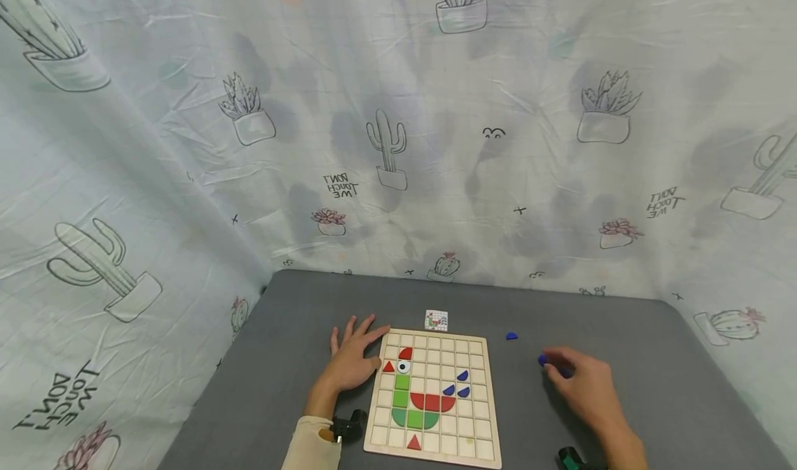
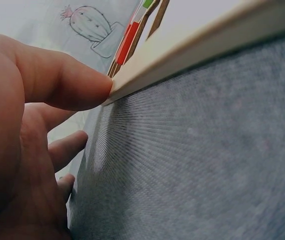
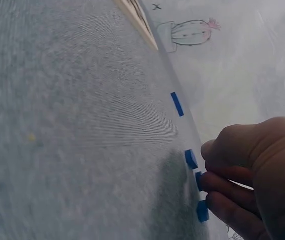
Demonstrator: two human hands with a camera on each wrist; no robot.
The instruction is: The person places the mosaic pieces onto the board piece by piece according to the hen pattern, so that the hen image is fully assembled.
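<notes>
A wooden grid board (image 1: 470, 425) lies on the table with red, green and blue shaped pieces and an eye piece (image 1: 403, 367) on it. My left hand (image 1: 351, 365) rests at its upper left with spread fingers; in the left wrist view the thumb (image 2: 77, 82) touches the board's edge (image 2: 147, 75). Right of the board, my right hand (image 1: 585, 383) reaches to a blue piece (image 1: 542, 360), thumb and forefinger beside it with a gap between them. In the right wrist view, more blue pieces (image 3: 203, 211) lie by the fingertips, partly hidden.
A small pattern card (image 1: 436, 320) lies just beyond the board, showing a similar coloured figure. Another blue half-round piece (image 1: 512, 336) sits on the grey table (image 1: 349, 293) between board and right hand. A cactus-print curtain (image 1: 429, 145) hangs behind the table.
</notes>
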